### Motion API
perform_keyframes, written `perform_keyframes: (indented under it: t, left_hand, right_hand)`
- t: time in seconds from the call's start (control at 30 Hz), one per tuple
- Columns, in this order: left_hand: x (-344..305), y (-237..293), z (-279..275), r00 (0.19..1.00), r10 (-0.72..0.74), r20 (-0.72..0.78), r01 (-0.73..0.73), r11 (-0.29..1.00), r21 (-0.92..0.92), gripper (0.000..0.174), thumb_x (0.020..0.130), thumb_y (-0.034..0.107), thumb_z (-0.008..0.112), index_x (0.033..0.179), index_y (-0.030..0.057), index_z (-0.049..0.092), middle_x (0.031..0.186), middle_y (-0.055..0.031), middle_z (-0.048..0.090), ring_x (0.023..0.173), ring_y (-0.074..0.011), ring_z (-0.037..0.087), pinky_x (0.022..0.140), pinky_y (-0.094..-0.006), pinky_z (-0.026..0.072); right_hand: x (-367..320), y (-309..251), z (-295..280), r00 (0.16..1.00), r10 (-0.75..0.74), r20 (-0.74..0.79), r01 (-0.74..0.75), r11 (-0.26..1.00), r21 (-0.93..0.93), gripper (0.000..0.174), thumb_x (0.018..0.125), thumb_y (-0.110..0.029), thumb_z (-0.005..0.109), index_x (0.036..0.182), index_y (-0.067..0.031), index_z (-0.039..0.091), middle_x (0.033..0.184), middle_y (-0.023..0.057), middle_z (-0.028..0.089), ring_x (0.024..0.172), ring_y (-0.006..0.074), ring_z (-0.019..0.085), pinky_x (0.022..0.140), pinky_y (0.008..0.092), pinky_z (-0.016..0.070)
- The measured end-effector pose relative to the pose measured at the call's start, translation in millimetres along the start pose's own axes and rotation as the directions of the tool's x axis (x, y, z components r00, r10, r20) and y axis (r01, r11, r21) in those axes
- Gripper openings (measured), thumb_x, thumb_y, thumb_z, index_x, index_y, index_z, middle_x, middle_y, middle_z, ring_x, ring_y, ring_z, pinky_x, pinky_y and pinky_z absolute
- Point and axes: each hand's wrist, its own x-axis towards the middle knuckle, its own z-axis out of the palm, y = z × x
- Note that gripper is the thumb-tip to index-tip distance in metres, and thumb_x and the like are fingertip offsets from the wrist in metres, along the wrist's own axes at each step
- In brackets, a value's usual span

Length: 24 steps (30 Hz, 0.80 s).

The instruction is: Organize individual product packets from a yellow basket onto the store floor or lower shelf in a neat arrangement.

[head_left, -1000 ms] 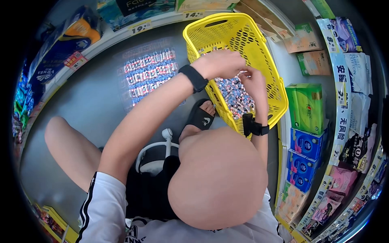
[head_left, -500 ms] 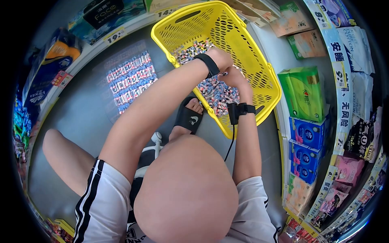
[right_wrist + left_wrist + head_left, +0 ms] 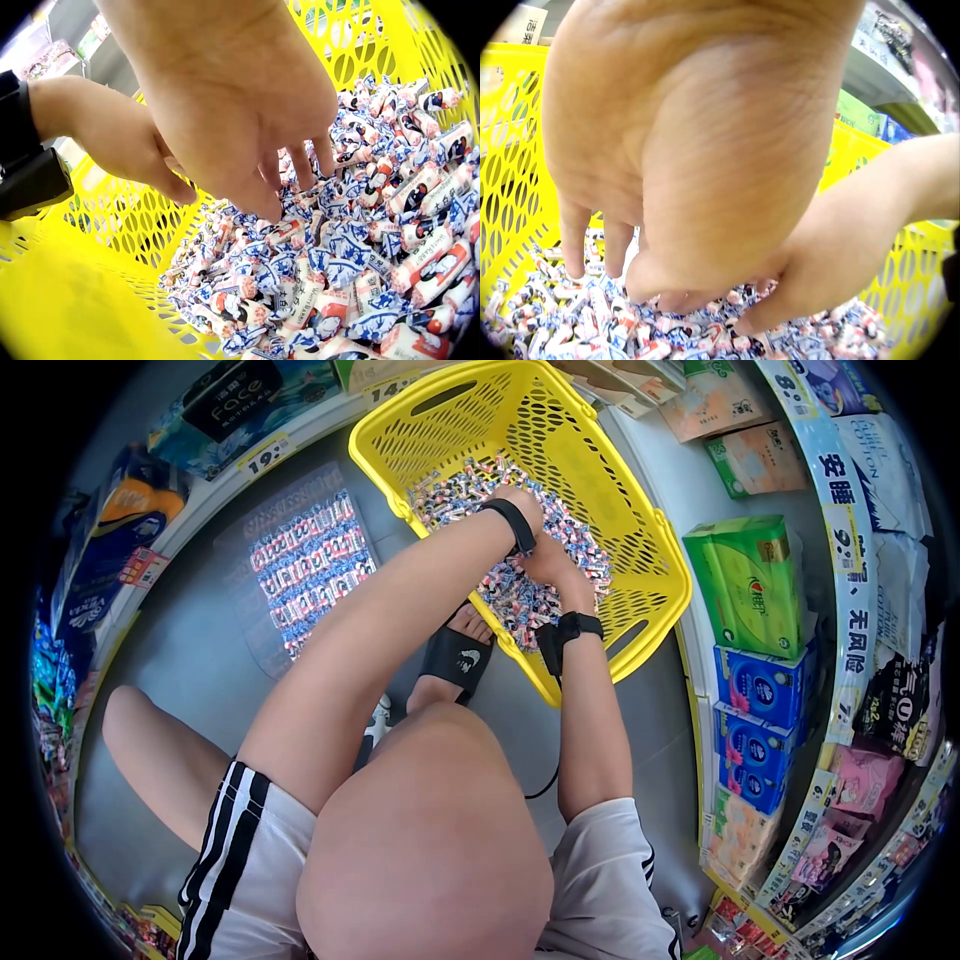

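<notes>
A yellow plastic basket [image 3: 640, 575] holds a broad heap of wrapped candies [image 3: 349, 247] with white, red and blue wrappers. Both hands reach down into it, close together. My left hand [image 3: 520, 508] bends over the heap; in the left wrist view its fingers [image 3: 574, 240] point down, tips among the wrappers. Beside it, my right hand [image 3: 553, 563] has its fingers [image 3: 300, 165] lowered onto the candies, with the thumb near the wrappers. The two hands overlap in the head view. No candy shows raised in either hand, and some fingertips are hidden.
More such candies [image 3: 315, 565] lie in neat rows on the floor left of the basket. Shelves on the right hold green [image 3: 745, 585] and blue tissue packs [image 3: 755, 690]. A sandalled foot [image 3: 460, 655] stands by the basket's near side.
Both hands have gone lower into the basket, from above the heap down to the candies. The head view has shifted, so the basket appears further left and up.
</notes>
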Motion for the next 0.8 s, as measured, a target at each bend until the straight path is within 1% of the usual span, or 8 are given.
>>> perform_keyframes:
  t: [0.27, 0.37, 0.43, 0.53, 0.57, 0.63, 0.73, 0.8]
  left_hand:
    - [4, 10, 16, 1.000, 0.007, -0.030, -0.007, 1.000, 0.000, 0.021, 0.092, 0.023, 0.067, 0.103, 0.0157, 0.083, 0.103, -0.0068, 0.080, 0.099, -0.0271, 0.076, 0.078, -0.0452, 0.0615]
    - [3, 13, 11, 1.000, 0.015, -0.024, -0.014, 0.999, 0.040, 0.020, 0.093, 0.023, 0.067, 0.103, 0.0158, 0.083, 0.104, -0.0073, 0.080, 0.099, -0.0273, 0.076, 0.077, -0.0451, 0.0617]
    - [7, 15, 6, 0.993, -0.018, 0.120, 0.023, 0.999, -0.041, 0.041, 0.088, 0.032, 0.077, 0.124, 0.0140, 0.078, 0.126, -0.0074, 0.076, 0.111, -0.0284, 0.074, 0.087, -0.0524, 0.0596]
    - [-4, 12, -2, 0.996, 0.079, 0.040, -0.079, 0.997, -0.001, 0.039, 0.086, 0.030, 0.076, 0.122, 0.0137, 0.079, 0.127, -0.0079, 0.075, 0.112, -0.0280, 0.074, 0.088, -0.0471, 0.0610]
    - [-9, 11, -8, 0.996, 0.075, 0.038, -0.075, 0.997, 0.000, 0.039, 0.086, 0.030, 0.076, 0.122, 0.0137, 0.079, 0.127, -0.0079, 0.075, 0.112, -0.0280, 0.074, 0.088, -0.0471, 0.0610]
    - [-12, 9, -17, 0.999, 0.039, 0.034, -0.039, 0.999, -0.022, 0.037, 0.087, 0.027, 0.075, 0.121, 0.0134, 0.079, 0.127, -0.0081, 0.075, 0.112, -0.0281, 0.074, 0.088, -0.0451, 0.0617]
    - [-32, 3, -22, 0.968, 0.131, -0.214, -0.129, 0.991, 0.028, 0.017, 0.091, 0.015, 0.070, 0.104, 0.0095, 0.080, 0.106, -0.0116, 0.079, 0.098, -0.0314, 0.077, 0.078, -0.0448, 0.0623]
    - [-47, -2, -41, 0.967, 0.140, -0.212, -0.144, 0.990, -0.003, 0.017, 0.090, 0.012, 0.070, 0.104, 0.0086, 0.079, 0.106, -0.0131, 0.078, 0.099, -0.0337, 0.076, 0.077, -0.0446, 0.0620]
  right_hand:
    - [14, 21, 12, 0.998, -0.058, 0.004, 0.057, 0.986, 0.156, 0.062, 0.082, -0.013, 0.076, 0.142, -0.0090, 0.062, 0.152, 0.0161, 0.054, 0.140, 0.0375, 0.052, 0.113, 0.0440, 0.0474]
    - [26, 37, 31, 0.977, -0.162, -0.138, 0.180, 0.975, 0.130, 0.058, 0.083, -0.016, 0.084, 0.136, -0.0061, 0.062, 0.132, 0.0147, 0.071, 0.125, 0.0270, 0.065, 0.106, 0.0406, 0.0501]
    - [24, 32, 31, 0.966, -0.201, -0.161, 0.224, 0.964, 0.145, 0.065, 0.085, -0.016, 0.084, 0.144, -0.0078, 0.057, 0.141, 0.0143, 0.065, 0.134, 0.0275, 0.059, 0.112, 0.0399, 0.0457]
    - [14, 23, 17, 0.985, -0.172, -0.027, 0.173, 0.952, 0.252, 0.062, 0.087, -0.013, 0.075, 0.147, -0.0102, 0.058, 0.162, 0.0191, 0.039, 0.148, 0.0375, 0.043, 0.122, 0.0419, 0.0384]
    - [9, 17, 13, 0.984, -0.175, -0.028, 0.176, 0.952, 0.250, 0.062, 0.087, -0.013, 0.075, 0.147, -0.0102, 0.058, 0.162, 0.0191, 0.039, 0.148, 0.0375, 0.043, 0.122, 0.0419, 0.0384]
    - [7, 14, 9, 0.990, -0.131, -0.054, 0.140, 0.966, 0.216, 0.068, 0.087, -0.013, 0.083, 0.148, -0.0078, 0.053, 0.148, 0.0147, 0.061, 0.140, 0.0265, 0.054, 0.117, 0.0400, 0.0425]
    - [3, 17, 2, 0.930, -0.286, -0.230, 0.331, 0.925, 0.186, 0.070, 0.087, -0.010, 0.082, 0.150, -0.0057, 0.051, 0.149, 0.0145, 0.060, 0.140, 0.0263, 0.054, 0.117, 0.0398, 0.0420]
    - [-2, 9, -11, 0.924, -0.318, -0.212, 0.371, 0.881, 0.295, 0.064, 0.088, -0.007, 0.079, 0.146, -0.0023, 0.054, 0.146, 0.0162, 0.062, 0.138, 0.0270, 0.055, 0.117, 0.0403, 0.0425]
